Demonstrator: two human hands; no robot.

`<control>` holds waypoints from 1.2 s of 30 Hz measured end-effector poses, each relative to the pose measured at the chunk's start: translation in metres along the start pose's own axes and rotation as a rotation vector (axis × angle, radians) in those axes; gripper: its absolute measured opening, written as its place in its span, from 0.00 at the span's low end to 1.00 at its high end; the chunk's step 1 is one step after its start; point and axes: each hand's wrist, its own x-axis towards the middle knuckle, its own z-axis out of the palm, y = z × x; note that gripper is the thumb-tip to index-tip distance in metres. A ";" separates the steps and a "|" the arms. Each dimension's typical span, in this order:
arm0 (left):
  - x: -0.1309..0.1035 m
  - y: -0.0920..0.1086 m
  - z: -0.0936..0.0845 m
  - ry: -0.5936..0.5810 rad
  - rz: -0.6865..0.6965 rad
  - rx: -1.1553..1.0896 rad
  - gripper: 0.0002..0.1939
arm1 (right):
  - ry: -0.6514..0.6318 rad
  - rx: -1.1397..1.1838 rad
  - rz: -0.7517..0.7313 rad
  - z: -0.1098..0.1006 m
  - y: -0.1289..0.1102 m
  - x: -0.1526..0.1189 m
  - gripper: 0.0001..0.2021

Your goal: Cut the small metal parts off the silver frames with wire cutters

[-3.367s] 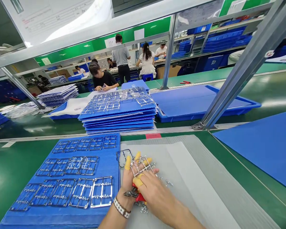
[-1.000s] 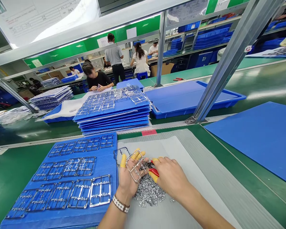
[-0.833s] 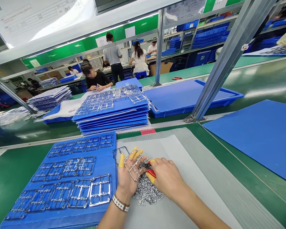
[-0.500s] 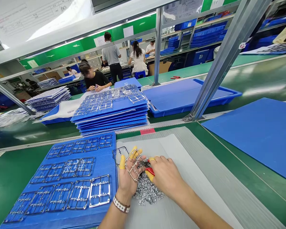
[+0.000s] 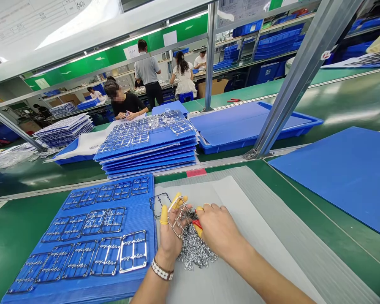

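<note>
My left hand (image 5: 171,236) is closed on a small silver metal frame with cross bars (image 5: 177,217), held tilted over the paper. Yellow finger cots cover some of its fingertips. Wrapped in my right hand (image 5: 220,228) is a red-handled hand tool that looks like pliers (image 5: 196,223); its tip is hidden near the frame's right side. Below both hands lies a pile of small shiny metal pieces (image 5: 196,249). Another dark frame (image 5: 160,202) rests on the paper just beyond my left hand. Rows of similar frames (image 5: 133,251) lie on the blue corrugated sheet (image 5: 114,287) to the left.
White paper (image 5: 256,253) covers the bench under my hands. Beyond the rail stands a stack of blue sheets (image 5: 152,160) bearing frames, beside a blue tray (image 5: 291,131). A metal post (image 5: 291,84) slants at right, near another blue sheet (image 5: 345,173). A co-worker (image 5: 125,103) sits opposite.
The metal frame in my left hand has tilted slightly, and my right hand with the red-handled tool has shifted a little up and left. The view has moved slightly.
</note>
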 end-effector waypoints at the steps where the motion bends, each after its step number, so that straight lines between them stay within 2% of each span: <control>1: 0.000 0.001 0.000 0.001 0.008 -0.002 0.29 | -0.002 -0.003 -0.008 0.000 0.001 0.001 0.06; 10: 0.001 0.009 0.004 0.034 -0.005 -0.110 0.29 | -0.035 0.080 0.004 -0.004 -0.007 -0.008 0.09; 15: 0.001 0.007 0.006 0.056 0.011 -0.056 0.31 | -0.057 0.113 -0.018 -0.004 -0.017 -0.009 0.10; 27: 0.002 0.003 0.002 0.083 0.062 0.017 0.30 | -0.052 0.066 -0.028 -0.003 -0.023 -0.008 0.10; 32: 0.001 -0.002 -0.001 0.042 0.063 0.059 0.32 | -0.035 0.095 -0.006 -0.002 -0.009 -0.016 0.06; 34: -0.001 -0.003 -0.003 -0.009 0.081 0.176 0.32 | -0.006 0.148 0.017 -0.002 0.004 -0.022 0.07; 36: -0.006 0.001 -0.003 -0.103 0.144 0.415 0.31 | 0.057 0.219 0.024 0.001 0.020 -0.029 0.11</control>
